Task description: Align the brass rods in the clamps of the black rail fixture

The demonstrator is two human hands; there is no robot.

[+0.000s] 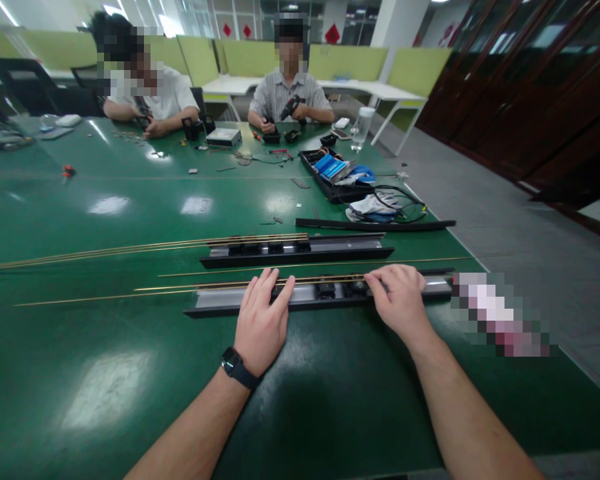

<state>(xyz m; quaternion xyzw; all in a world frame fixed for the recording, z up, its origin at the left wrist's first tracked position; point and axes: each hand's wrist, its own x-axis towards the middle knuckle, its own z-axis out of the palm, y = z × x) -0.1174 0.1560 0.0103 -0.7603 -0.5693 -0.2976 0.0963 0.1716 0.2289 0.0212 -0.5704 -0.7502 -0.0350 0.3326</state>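
Note:
My left hand (263,317), a dark watch (239,368) on its wrist, lies across a black-edged metal channel (220,301) with its fingers spread. Thin brass-coloured rods (180,289) run under those fingers along the channel and stick out past its left end. At the right, my right hand (400,297) pinches the rods' end between thumb and forefinger, above the channel. Small black blocks (325,287) sit inside the channel between my hands. Behind it lies a second channel (300,256) with similar blocks and several rods across it. A single rod (430,261) rests between the two channels.
A black strip (375,224) lies farther back, near gloves (375,205) and a black tray (337,193) holding blue items. A blurred-out object (500,313) lies at the right table edge. Two people sit across the green table (130,393); one holds a power drill (291,107).

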